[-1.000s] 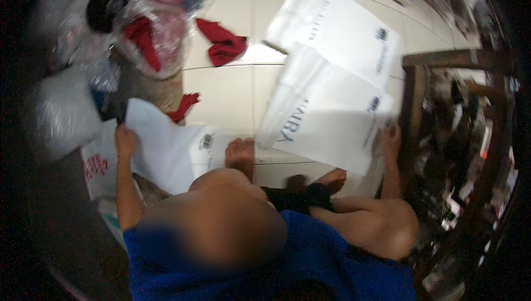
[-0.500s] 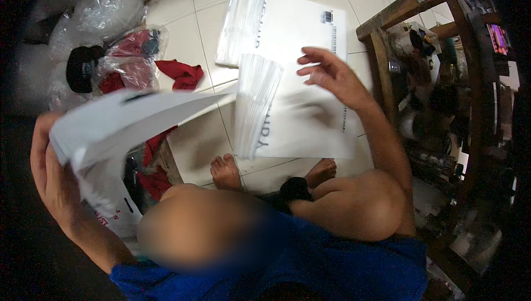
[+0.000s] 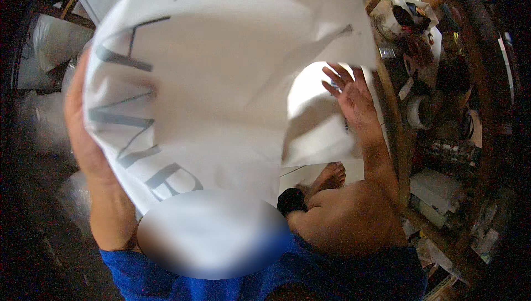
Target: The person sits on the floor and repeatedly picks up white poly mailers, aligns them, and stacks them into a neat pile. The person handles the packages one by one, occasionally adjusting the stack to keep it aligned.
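Observation:
A large white plastic bag (image 3: 221,91) with big dark letters fills the middle of the view, lifted up close and bulging. My left hand (image 3: 83,113) grips it at its left edge, the fingertips hidden behind the plastic. Past the bag's lower right side, part of a flat pile of white bags (image 3: 323,143) shows on the floor. My right hand (image 3: 354,97) hovers over the right side of that pile, fingers spread and holding nothing. The raised bag covers the rest of the pile.
A wooden rack (image 3: 395,129) crammed with odds and ends, including a roll of tape (image 3: 420,112), stands close on the right. Clear plastic sacks (image 3: 58,41) lie on the left. My bare foot (image 3: 332,175) rests on the tiles.
My left hand has brought the bag up and rightward, so it now hides most of the pile and the floor. My right hand has shifted slightly right and lower, its fingers spreading.

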A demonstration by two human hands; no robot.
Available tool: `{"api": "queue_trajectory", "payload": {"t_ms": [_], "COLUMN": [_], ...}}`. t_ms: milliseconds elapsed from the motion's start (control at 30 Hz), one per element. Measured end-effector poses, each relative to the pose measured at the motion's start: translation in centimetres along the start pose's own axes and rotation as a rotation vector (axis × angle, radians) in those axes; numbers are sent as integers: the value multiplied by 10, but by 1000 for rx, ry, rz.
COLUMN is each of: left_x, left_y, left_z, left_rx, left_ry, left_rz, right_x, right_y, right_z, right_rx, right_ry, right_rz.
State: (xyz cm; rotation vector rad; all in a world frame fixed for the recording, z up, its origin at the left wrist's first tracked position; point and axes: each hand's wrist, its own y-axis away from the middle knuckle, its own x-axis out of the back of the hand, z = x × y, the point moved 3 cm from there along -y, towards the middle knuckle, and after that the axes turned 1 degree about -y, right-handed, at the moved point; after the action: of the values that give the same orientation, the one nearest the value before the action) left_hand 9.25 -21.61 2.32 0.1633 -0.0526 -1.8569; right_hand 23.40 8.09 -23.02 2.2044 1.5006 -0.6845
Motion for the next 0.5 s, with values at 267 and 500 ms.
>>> {"api": "queue_trajectory", "payload": {"t_ms": [267, 500], "left_x": [-25, 0], "left_y": [-29, -16], "left_z": [-168, -293], "left_rx": [368, 131], "left_ry": [111, -506], "left_rz": [-78, 53], "right_x": [38, 114], "right_y": [31, 68], "right_z": [13, 42], "right_rx": [-328, -404], "right_ry": [81, 920], "right_rz": [282, 334]}}
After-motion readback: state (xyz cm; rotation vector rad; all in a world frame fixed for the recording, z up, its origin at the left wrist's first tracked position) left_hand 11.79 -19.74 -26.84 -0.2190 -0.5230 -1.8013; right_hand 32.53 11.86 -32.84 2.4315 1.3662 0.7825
